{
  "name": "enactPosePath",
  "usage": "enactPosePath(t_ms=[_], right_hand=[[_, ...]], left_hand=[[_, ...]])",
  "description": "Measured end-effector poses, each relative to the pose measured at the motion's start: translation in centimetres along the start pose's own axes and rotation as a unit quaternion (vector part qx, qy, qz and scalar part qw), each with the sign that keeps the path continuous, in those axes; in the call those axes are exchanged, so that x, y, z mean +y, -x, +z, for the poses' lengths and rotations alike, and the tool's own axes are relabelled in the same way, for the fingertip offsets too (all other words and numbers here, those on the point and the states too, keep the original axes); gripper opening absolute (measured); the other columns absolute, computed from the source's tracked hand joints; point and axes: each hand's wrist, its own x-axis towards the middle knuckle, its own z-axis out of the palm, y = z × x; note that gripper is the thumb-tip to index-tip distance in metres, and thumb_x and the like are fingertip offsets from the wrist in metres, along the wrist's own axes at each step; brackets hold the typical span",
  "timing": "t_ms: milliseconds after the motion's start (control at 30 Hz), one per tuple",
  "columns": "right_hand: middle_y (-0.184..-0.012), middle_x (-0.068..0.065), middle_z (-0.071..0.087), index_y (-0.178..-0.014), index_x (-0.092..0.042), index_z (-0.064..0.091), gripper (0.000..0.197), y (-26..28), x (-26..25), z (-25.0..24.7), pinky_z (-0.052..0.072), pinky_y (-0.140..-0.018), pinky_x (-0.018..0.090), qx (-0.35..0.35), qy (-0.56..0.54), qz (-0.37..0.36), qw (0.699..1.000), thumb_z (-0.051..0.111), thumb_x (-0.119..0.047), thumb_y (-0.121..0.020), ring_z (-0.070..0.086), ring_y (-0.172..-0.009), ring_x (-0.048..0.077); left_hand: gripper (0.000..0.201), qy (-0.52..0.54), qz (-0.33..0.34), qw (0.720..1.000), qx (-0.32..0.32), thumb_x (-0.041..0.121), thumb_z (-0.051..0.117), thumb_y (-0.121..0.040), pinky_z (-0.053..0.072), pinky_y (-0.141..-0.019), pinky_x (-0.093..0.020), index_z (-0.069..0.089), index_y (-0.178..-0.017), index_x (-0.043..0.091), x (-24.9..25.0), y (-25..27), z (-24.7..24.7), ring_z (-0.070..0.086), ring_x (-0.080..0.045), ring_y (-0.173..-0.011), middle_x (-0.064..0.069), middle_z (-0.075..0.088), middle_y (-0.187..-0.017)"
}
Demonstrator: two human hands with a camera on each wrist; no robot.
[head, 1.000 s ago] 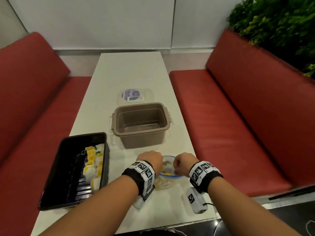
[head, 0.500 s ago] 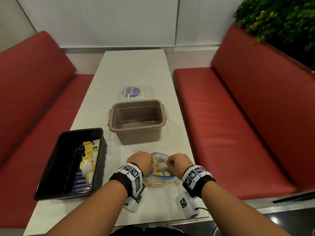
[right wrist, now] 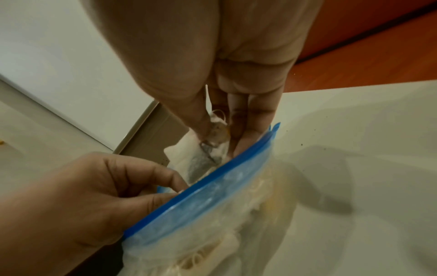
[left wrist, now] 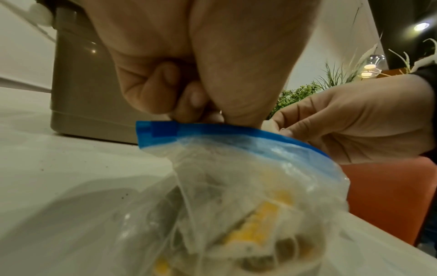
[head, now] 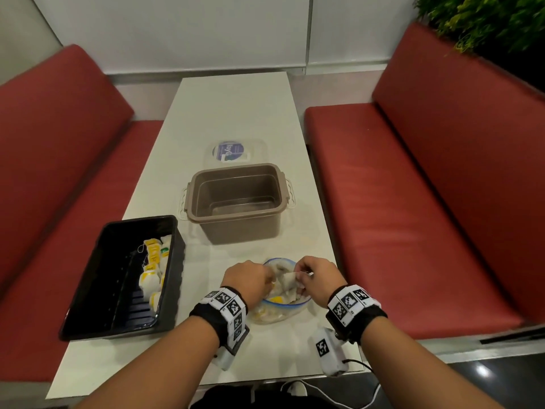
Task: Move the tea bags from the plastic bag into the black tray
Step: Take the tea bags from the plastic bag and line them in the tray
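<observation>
A clear plastic bag [head: 277, 312] with a blue zip rim [left wrist: 236, 130] lies near the table's front edge and holds several yellow-tagged tea bags [left wrist: 255, 231]. My left hand [head: 269, 280] pinches the left side of the rim [right wrist: 189, 201]. My right hand [head: 300, 278] is at the bag's mouth, where thumb and fingers pinch a white tea bag [right wrist: 201, 155] half out of the opening. The black tray [head: 88, 290] stands to the left of the hands, with several tea bags [head: 152, 270] along its right side.
An empty brown tub [head: 236, 225] stands just behind the bag, with its clear lid [head: 233, 150] behind it on the white table [head: 236, 107]. Red benches [head: 398, 202] run along both sides. The table's front edge is under my forearms.
Both hands have stayed at the bag. The right hand's fingers have closed on a white tea bag, which now shows at the bag's mouth. The head view has shifted slightly.
</observation>
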Motion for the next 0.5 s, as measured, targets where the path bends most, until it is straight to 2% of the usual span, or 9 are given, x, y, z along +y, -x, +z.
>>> enactPosePath(t_ms=[67, 233, 300, 400, 500], right_hand=[[-0.076, 0.002, 0.069, -0.071, -0.026, 0.063, 0.022, 0.0, -0.2, -0.2, 0.060, -0.061, 0.034, 0.005, -0.002, -0.006, 1.000, 0.062, -0.010, -0.086, 0.070, -0.061, 0.021], [-0.065, 0.002, 0.069, -0.076, -0.025, 0.063, 0.014, -0.6, -0.5, -0.3, 0.059, -0.062, 0.031, 0.016, 0.014, 0.001, 1.000, 0.065, -0.012, -0.081, 0.068, -0.057, 0.017], [-0.065, 0.001, 0.070, -0.073, -0.025, 0.061, 0.014, -0.8, -0.7, -0.1, 0.059, -0.064, 0.033, 0.026, 0.015, 0.002, 1.000, 0.067, -0.015, -0.080, 0.068, -0.059, 0.018], [-0.068, 0.002, 0.069, -0.070, -0.027, 0.058, 0.018, -0.9, -1.1, -0.1, 0.059, -0.063, 0.033, 0.034, 0.027, -0.001, 0.999, 0.067, -0.018, -0.083, 0.068, -0.062, 0.020], [-0.066, 0.004, 0.069, -0.070, -0.026, 0.057, 0.020, -1.0, -1.5, 0.0, 0.058, -0.060, 0.032, 0.035, 0.026, 0.004, 0.999, 0.066, -0.019, -0.086, 0.068, -0.059, 0.022]], left_hand=[[0.026, 0.025, 0.000, 0.999, 0.026, 0.035, 0.049, -0.092, 0.047, -0.074, -0.030, 0.067, -0.111, 0.037, -0.5, 0.0, 0.0, 0.063, -0.023, -0.096, 0.002, 0.069, -0.102], [0.011, 0.165, 0.026, 0.984, 0.067, 0.036, 0.063, -0.087, 0.051, -0.080, -0.032, 0.072, -0.092, 0.034, -1.5, 0.0, -0.2, 0.060, -0.013, -0.090, 0.011, 0.060, -0.091], [0.007, 0.235, 0.029, 0.969, 0.075, 0.032, 0.066, -0.084, 0.050, -0.080, -0.028, 0.072, -0.086, 0.032, -1.8, 0.0, -0.5, 0.060, -0.006, -0.085, 0.014, 0.064, -0.090], [0.008, 0.328, 0.050, 0.940, 0.076, 0.024, 0.064, -0.087, 0.045, -0.069, -0.016, 0.069, -0.083, 0.029, -1.6, 0.2, -1.4, 0.057, 0.005, -0.066, 0.013, 0.069, -0.084], [0.010, 0.403, 0.064, 0.911, 0.055, 0.017, 0.064, -0.090, 0.052, -0.069, -0.022, 0.068, -0.090, 0.026, -1.6, 0.2, -1.9, 0.057, 0.000, -0.064, 0.011, 0.066, -0.077]])
